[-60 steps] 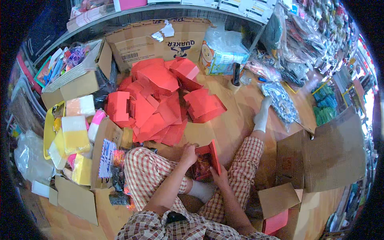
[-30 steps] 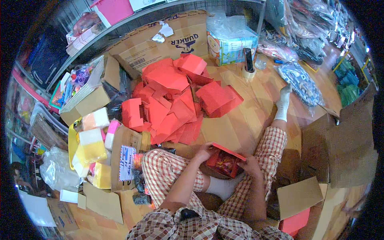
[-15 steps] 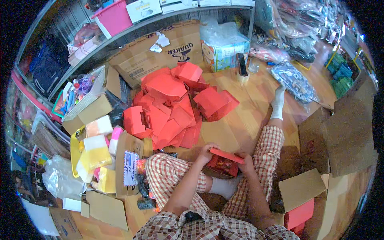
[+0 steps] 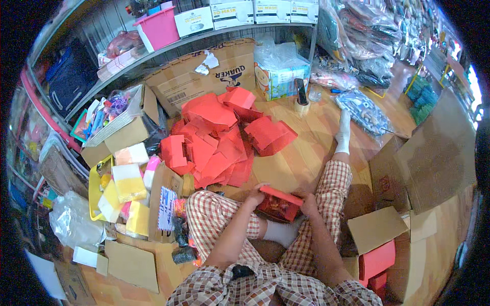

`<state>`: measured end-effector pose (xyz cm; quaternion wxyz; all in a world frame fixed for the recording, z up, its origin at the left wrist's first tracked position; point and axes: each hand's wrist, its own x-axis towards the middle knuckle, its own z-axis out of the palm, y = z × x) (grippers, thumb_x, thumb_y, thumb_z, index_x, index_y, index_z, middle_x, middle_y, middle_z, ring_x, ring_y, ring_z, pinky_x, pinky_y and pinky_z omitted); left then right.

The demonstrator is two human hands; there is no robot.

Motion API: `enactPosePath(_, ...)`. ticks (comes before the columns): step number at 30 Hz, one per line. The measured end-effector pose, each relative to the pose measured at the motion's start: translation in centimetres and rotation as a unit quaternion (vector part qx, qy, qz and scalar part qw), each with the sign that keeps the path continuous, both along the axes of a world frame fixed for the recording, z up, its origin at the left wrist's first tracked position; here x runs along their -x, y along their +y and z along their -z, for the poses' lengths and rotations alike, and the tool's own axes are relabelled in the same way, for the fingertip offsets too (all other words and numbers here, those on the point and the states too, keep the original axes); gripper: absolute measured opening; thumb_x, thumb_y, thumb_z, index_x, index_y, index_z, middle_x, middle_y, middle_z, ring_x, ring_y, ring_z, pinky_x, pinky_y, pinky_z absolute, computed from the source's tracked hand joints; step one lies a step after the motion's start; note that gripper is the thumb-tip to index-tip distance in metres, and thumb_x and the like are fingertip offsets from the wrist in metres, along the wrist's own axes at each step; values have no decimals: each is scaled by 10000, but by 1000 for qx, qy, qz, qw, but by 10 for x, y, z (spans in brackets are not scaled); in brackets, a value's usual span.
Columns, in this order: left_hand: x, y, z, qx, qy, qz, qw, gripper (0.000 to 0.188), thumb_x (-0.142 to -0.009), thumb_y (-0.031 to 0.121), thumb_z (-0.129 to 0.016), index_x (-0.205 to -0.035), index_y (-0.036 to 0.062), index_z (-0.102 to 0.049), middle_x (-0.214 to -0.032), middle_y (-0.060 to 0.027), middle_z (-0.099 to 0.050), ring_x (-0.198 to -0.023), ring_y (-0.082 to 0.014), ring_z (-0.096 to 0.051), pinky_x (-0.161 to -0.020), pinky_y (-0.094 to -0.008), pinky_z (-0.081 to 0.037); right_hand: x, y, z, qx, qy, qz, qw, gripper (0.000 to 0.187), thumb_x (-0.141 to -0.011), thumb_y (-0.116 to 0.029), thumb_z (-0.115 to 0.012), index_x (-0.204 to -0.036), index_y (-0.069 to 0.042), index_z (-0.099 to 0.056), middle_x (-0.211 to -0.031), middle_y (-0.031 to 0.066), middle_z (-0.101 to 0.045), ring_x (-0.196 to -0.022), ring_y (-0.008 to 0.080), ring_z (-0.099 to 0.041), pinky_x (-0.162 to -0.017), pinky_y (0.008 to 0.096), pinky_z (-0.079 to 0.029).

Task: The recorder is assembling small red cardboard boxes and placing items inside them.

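Between my bent legs I hold a small red cardboard box [image 4: 278, 205], tilted so its dark, shiny patterned front or inside faces up at me; which of these it is I cannot tell. My left hand [image 4: 255, 195] grips its left end, fingers closed round the edge. At the right end my right hand [image 4: 309, 205] is closed on the box too. A white-socked foot [image 4: 282, 233] rests just below it. Ahead and to the left spreads a heap of folded red cardboard pieces [image 4: 217, 137] on the wooden floor.
At right stands an open brown carton [image 4: 380, 229] with red boxes [image 4: 377, 261] inside. Left are a yellow basket [image 4: 95, 196] of yellow-and-white packs and a bin of small goods [image 4: 115, 115]. A phone [image 4: 301, 92] stands upright on a tape roll [image 4: 301, 108]; a metal shelf [image 4: 199, 33] runs behind.
The red box's upper edge has tipped back, showing more of its dark patterned face. Both hands keep their hold. The whole view has shifted slightly.
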<state>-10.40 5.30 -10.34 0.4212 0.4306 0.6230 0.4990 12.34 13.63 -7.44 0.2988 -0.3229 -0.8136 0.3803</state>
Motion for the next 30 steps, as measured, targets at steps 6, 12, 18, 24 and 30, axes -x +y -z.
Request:
enactPosePath(6, -9, -24, -51, -30, -68, -103, 992, 340, -879, 260, -554, -1175, 97, -523, -1053, -42, -585, -914, -175, -563, -796, -296, -442, -13, -9, -18, 59, -154, 79, 983, 255, -762, -97, -660, -995, -4, -615, -844, 96, -654, -805, 186, -611, -732, 328, -478)
enactPosePath(12, -8, -44, -69, -90, -460, -196, 861, 476, -875, 410, -521, -1268, 161, -419, -1088, -57, -547, -977, -190, -530, -802, -366, -451, -25, -14, -21, 208, 280, 157, 924, 230, -782, -10, -618, -1011, -17, -601, -947, 22, -627, -851, 159, -585, -775, 303, -455)
enactPosePath(18, -73, -63, -73, -59, -564, -183, 803, 569, -825, 523, -528, -1237, 140, -440, -1122, -83, -548, -1000, -190, -539, -786, -389, -472, -6, -50, -43, 112, 194, 96, 970, 199, -818, -85, -601, -999, -2, -610, -975, 70, -628, -892, 171, -567, -798, 306, -437)
enactPosePath(24, -47, -67, -74, -186, -576, -121, 787, 396, -882, 461, -460, -991, 88, -533, -747, -45, -598, -662, -182, -605, -608, -320, -518, -5, -77, -70, 72, 113, -28, 991, 479, -805, -207, -622, -1216, -12, -471, -1177, 128, -538, -1060, 224, -517, -899, 340, -393)
enactPosePath(30, -62, -64, -92, -127, -600, -177, 770, 441, -882, 451, -462, -1098, 71, -522, -871, -72, -629, -740, -199, -622, -646, -339, -529, -13, -58, -107, 238, 357, -187, 884, 662, -877, -491, -407, -1291, 25, -377, -1298, 149, -433, -1209, 250, -398, -1034, 362, -268)
